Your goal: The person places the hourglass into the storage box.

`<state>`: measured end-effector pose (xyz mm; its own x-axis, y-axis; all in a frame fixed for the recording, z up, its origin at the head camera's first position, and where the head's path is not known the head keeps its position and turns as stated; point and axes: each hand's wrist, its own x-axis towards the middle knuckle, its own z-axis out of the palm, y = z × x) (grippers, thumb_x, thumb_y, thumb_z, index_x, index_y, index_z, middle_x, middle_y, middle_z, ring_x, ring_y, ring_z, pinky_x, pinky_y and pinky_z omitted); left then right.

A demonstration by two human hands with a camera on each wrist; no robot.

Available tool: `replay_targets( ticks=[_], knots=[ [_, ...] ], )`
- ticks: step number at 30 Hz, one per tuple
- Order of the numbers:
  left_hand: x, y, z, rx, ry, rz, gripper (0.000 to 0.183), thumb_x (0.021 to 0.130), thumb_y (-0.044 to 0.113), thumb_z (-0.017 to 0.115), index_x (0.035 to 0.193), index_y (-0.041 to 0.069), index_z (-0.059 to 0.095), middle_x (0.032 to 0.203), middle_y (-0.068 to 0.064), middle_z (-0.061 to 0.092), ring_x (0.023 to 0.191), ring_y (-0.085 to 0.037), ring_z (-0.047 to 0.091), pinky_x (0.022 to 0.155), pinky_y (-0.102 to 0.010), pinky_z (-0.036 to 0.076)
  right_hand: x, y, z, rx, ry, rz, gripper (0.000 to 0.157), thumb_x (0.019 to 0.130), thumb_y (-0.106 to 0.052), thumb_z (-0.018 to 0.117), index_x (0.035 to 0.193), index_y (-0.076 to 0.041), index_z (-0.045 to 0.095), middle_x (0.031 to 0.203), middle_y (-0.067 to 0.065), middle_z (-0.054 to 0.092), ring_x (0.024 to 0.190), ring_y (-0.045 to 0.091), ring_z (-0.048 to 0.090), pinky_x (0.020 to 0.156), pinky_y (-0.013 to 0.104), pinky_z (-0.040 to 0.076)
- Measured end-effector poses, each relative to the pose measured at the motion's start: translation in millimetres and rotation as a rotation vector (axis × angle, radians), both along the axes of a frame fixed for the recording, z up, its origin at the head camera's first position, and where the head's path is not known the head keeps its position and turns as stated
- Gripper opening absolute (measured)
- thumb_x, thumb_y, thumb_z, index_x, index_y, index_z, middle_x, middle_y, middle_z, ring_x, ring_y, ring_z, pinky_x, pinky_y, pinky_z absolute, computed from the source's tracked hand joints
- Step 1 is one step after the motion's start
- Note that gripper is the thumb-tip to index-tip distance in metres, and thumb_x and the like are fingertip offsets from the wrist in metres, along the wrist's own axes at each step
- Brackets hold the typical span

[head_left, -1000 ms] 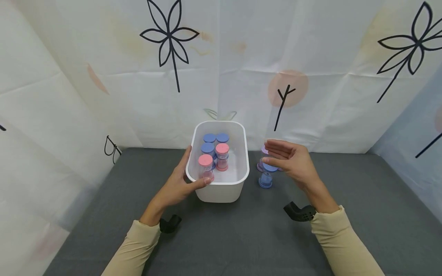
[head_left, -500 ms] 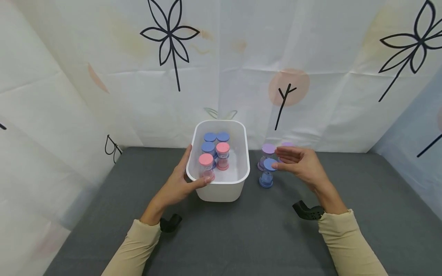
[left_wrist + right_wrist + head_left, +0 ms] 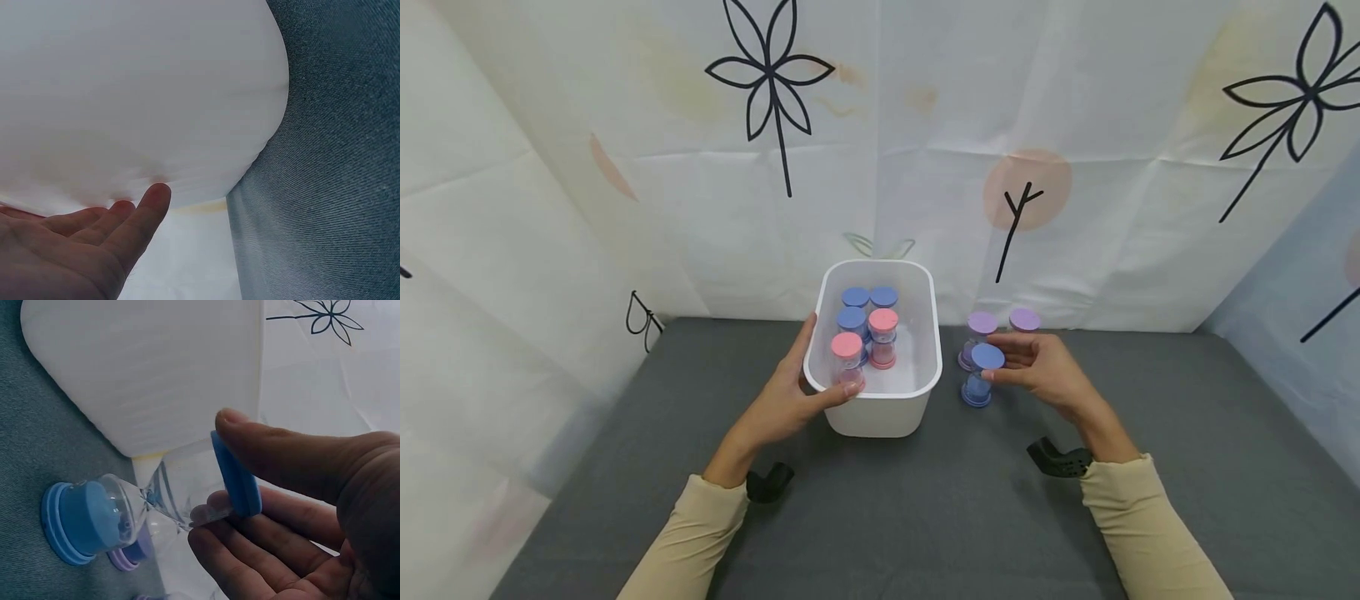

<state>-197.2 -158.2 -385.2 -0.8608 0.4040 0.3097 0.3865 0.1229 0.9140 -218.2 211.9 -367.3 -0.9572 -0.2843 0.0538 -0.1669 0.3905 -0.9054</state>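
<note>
**Right grip now on the blue hourglass**

Vs. a moment ago, right grip [image 3: 1048,367] has moved in; thumb & fingers now pinch the blue hourglass [image 3: 986,358] by its cap end; so it's prob. secured, tho its base seems still on the surface [image 3: 925,517], right of the white tub [image 3: 880,418]; left grip [image 3: 782,408] stays clasping the tub's near-left corner; purple hourglasses [image 3: 982,323] stand just far of the blue; pink hourglasses [image 3: 883,321] etc. inside tub; clear waisted bulbs, round plastic-looking caps; tub smooth, round-cornered; surface woven, dk grey.
</note>
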Motion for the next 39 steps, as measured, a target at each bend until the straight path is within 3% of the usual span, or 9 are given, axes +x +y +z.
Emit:
replay_targets(
  ticks=[7,14,20,25,29,34,39],
  knots=[
    [0.5,0,0.0,-0.015,0.001,0.011,0.108,0.089,0.019,0.08,0.164,0.028,0.004,0.157,-0.001,0.033,0.13,-0.04,0.049,0.098,-0.056,0.048,-0.6,-3,-3.5,0.017,0.011,0.0,0.056,0.091,-0.011,0.078,0.14,0.006,0.056,0.137,0.025,0.059,0.124,0.038,0.058,0.089,0.026,0.053],
    [1.5,0,0.0,-0.018,-0.005,0.017,0.106,0.089,0.02,0.08,0.163,0.036,0.006,0.159,-0.003,0.03,0.132,-0.033,0.048,0.1,-0.063,0.044,0.4,-6,-3.6,0.019,0.017,0.003,0.055,0.091,-0.009,0.078,0.139,0.008,0.057,0.137,0.026,0.058,0.123,0.038,0.059,0.088,0.026,0.053],
    [0.6,0,-1.0,-0.004,0.014,-0.002,0.106,0.089,0.019,0.08,0.163,0.036,0.006,0.16,-0.012,0.03,0.131,-0.038,0.048,0.098,-0.063,0.045,5.8,-8,5.5,-0.006,0.038,-0.041,0.053,0.088,-0.007,0.08,0.135,0.009,0.059,0.131,0.026,0.062,0.118,0.034,0.063,0.085,0.024,0.054],
    [1.0,1,0.7,-0.017,0.006,0.005,0.108,0.088,0.017,0.08,0.164,0.032,0.005,0.159,-0.008,0.032,0.13,-0.042,0.049,0.096,-0.054,0.049,17.9,-6,25.4,-0.071,0.063,-0.078,0.057,0.088,-0.008,0.08,0.138,0.007,0.058,0.133,0.025,0.061,0.113,0.016,0.066,0.084,0.022,0.055],
    [0.5,1,1.5,-0.009,0.007,-0.002,0.106,0.089,0.017,0.08,0.163,0.034,0.006,0.156,-0.005,0.035,0.129,-0.044,0.049,0.096,-0.055,0.049,30.4,-5,41.7,-0.123,0.139,-0.108,0.056,0.089,-0.007,0.079,0.139,0.007,0.056,0.135,0.025,0.059,0.109,0.004,0.065,0.084,0.021,0.054],
    [1.3,1,2.6,-0.011,0.004,0.0,0.107,0.089,0.017,0.08,0.163,0.035,0.006,0.157,-0.01,0.033,0.129,-0.044,0.049,0.096,-0.051,0.05,42.2,-6,55.4,-0.282,0.272,-0.119,0.052,0.086,0.006,0.077,0.134,0.012,0.058,0.128,0.014,0.065,0.108,0.005,0.068,0.085,0.022,0.053],
    [0.8,0,1.2,-0.017,0.007,0.004,0.107,0.089,0.018,0.08,0.164,0.027,0.004,0.159,-0.014,0.031,0.13,-0.043,0.048,0.097,-0.05,0.05,49.3,-10,62.3,-0.44,0.361,-0.087,0.051,0.084,0.015,0.074,0.133,0.011,0.06,0.125,0.005,0.068,0.113,0.012,0.067,0.088,0.024,0.052]
  ],
)
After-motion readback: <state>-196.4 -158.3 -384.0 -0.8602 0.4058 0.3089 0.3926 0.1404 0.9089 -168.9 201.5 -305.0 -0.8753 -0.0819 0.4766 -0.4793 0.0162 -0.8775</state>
